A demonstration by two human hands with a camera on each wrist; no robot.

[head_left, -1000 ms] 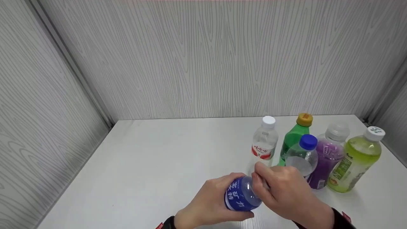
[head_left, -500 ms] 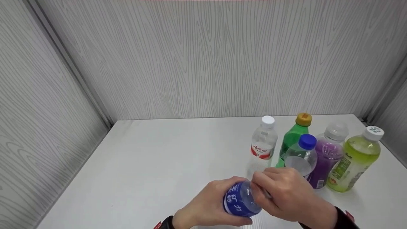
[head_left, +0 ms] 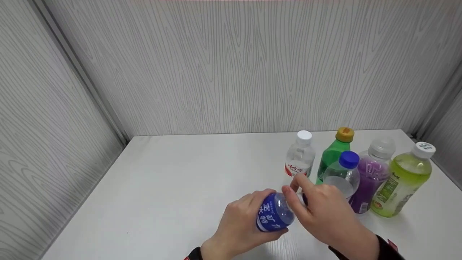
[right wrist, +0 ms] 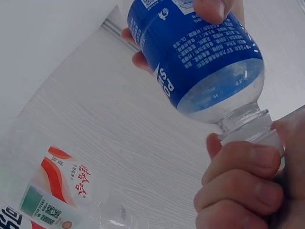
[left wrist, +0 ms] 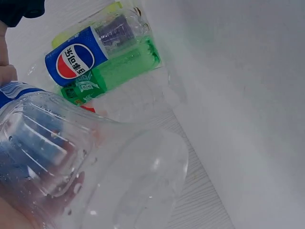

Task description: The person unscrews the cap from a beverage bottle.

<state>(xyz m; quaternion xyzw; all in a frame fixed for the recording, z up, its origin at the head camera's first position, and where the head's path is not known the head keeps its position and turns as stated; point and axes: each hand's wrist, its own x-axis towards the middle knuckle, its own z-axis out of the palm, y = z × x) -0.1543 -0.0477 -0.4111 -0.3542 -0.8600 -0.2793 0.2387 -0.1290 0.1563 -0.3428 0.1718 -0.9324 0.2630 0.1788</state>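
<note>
My left hand (head_left: 245, 220) grips a clear plastic bottle with a blue label (head_left: 269, 215), tilted with its neck toward the right. My right hand (head_left: 325, 213) is at the neck end, its thumb and index finger spread around the white cap (right wrist: 259, 136). In the right wrist view the other fingers (right wrist: 238, 186) curl beside that cap. The bottle's ribbed clear base (left wrist: 143, 176) fills the front of the left wrist view; the bottle looks drained apart from a few drops.
Several bottles stand on the white table (head_left: 173, 180) at right: a white-capped clear one (head_left: 299, 159), a green one (head_left: 330, 157), a blue-capped one (head_left: 341, 180), a purple one (head_left: 370, 180) and a yellow-green one (head_left: 404, 180). Panels (head_left: 231, 65) enclose the table's back and sides.
Both hands have dipped slightly and then risen with the bottle. My right index finger has lifted and spread away from the thumb at the cap. The standing bottles have stayed put.
</note>
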